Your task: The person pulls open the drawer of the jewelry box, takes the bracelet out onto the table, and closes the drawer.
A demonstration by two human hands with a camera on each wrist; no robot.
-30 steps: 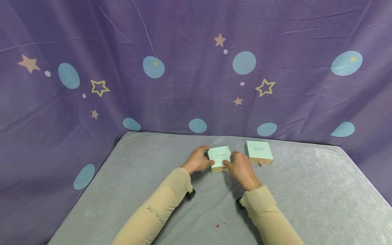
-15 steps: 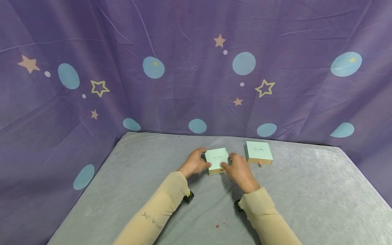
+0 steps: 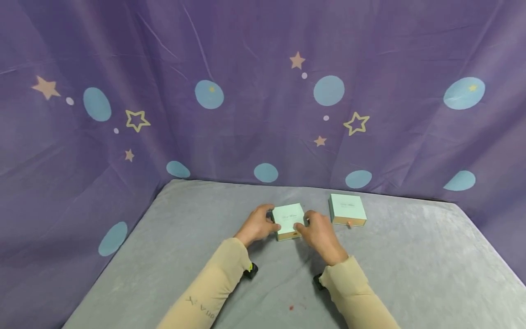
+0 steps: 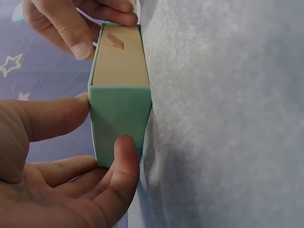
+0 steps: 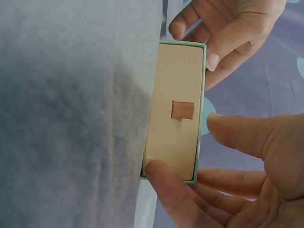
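Note:
A mint-green drawer box (image 3: 289, 216) lies on the grey cloth between both hands, its tan drawer front towards the person. My left hand (image 3: 256, 225) grips its left side, thumb at the top edge and fingertips along the green side wall (image 4: 116, 114) in the left wrist view. At the opposite side is my right hand (image 3: 323, 235), its thumb over the top edge and fingers around the right end. One right fingertip (image 5: 159, 172) touches a lower corner of the drawer front. A short brown ribbon tab (image 5: 183, 109) sticks out of that front, and the drawer sits flush in its sleeve.
A second mint-green box (image 3: 348, 207) of the same kind stands to the right and farther back, its tab facing forward. Grey cloth (image 3: 415, 265) covers the table. Behind and to the left hangs a purple curtain (image 3: 246, 100) with stars and blue dots.
Both hands have shifted the held box a little to the left and nearer to the person. The second box has stayed in place on the table.

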